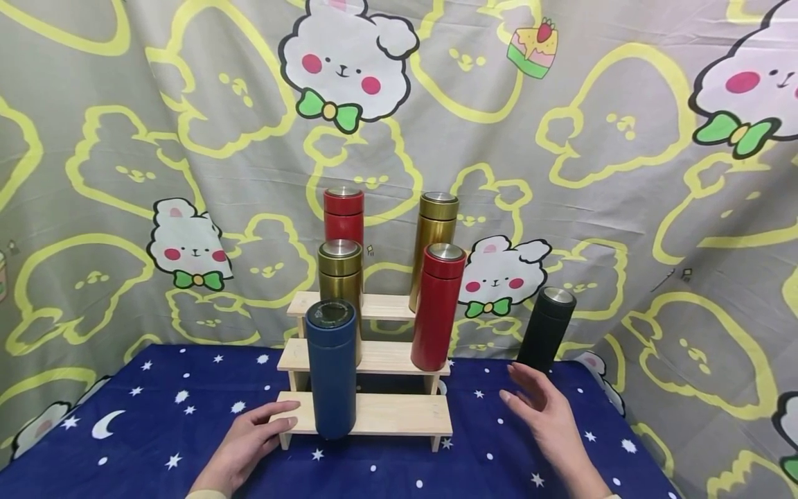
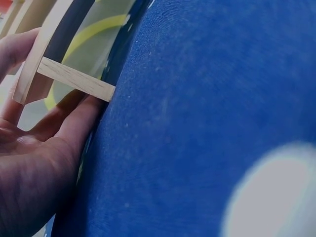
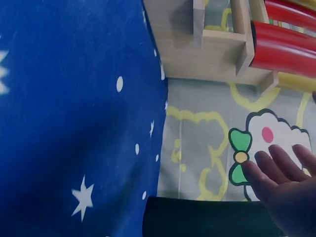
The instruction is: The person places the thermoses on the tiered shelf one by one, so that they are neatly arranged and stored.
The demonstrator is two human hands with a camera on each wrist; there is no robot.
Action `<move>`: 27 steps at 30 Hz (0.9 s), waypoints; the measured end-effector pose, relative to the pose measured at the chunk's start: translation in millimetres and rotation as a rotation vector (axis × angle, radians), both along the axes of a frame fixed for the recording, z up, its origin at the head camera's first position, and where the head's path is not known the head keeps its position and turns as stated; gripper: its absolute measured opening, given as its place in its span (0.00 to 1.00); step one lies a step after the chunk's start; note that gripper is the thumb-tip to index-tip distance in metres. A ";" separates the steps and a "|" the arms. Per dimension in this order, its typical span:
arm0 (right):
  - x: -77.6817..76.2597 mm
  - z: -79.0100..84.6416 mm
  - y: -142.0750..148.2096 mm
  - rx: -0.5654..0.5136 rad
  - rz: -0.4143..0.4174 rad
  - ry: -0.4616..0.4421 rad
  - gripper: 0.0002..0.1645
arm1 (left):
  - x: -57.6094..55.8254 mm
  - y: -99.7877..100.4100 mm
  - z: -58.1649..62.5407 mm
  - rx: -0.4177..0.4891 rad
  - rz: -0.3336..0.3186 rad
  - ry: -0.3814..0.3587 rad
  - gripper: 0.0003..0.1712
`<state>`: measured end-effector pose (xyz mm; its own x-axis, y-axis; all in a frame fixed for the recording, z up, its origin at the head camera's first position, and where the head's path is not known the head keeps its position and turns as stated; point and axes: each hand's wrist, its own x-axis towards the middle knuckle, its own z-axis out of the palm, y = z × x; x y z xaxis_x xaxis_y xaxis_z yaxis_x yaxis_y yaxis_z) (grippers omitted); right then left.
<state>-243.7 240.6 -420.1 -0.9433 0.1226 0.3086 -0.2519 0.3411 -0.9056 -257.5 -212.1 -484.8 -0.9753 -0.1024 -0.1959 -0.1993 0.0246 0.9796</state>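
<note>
My left hand (image 1: 246, 443) pinches the left end of the lowest step of a three-step wooden stand (image 1: 399, 414); in the left wrist view the thumb lies over the board (image 2: 74, 79) with fingers below. On that step stands a blue thermos flask (image 1: 333, 381). The middle step holds a gold flask (image 1: 340, 281) at left and a red flask (image 1: 438, 308) at right. Behind them, the top step has another red flask (image 1: 344, 215) and gold flask (image 1: 434, 229). My right hand (image 1: 545, 412) is held with loosely bent fingers beside a black flask (image 1: 547, 329), holding nothing.
A dark blue cloth (image 1: 187, 416) with white stars and moons covers the table. Behind it hangs a grey curtain (image 1: 262, 173) printed with rabbits and yellow outlines. The black flask stands on the cloth, right of the stand.
</note>
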 end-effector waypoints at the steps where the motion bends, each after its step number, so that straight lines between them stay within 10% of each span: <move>1: -0.8 0.0 1.3 0.006 -0.008 -0.015 0.34 | 0.1 -0.1 0.1 0.000 0.000 0.001 0.24; 27: -14.0 -7.0 37.7 0.007 -0.252 -0.162 0.45 | 1.9 0.1 -0.7 -0.019 -0.004 0.033 0.23</move>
<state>-257.7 278.3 -427.2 -0.9204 0.3576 0.1583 -0.0112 0.3805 -0.9247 -255.6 -212.0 -485.5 -0.9816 -0.1022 -0.1614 -0.1666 0.0443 0.9850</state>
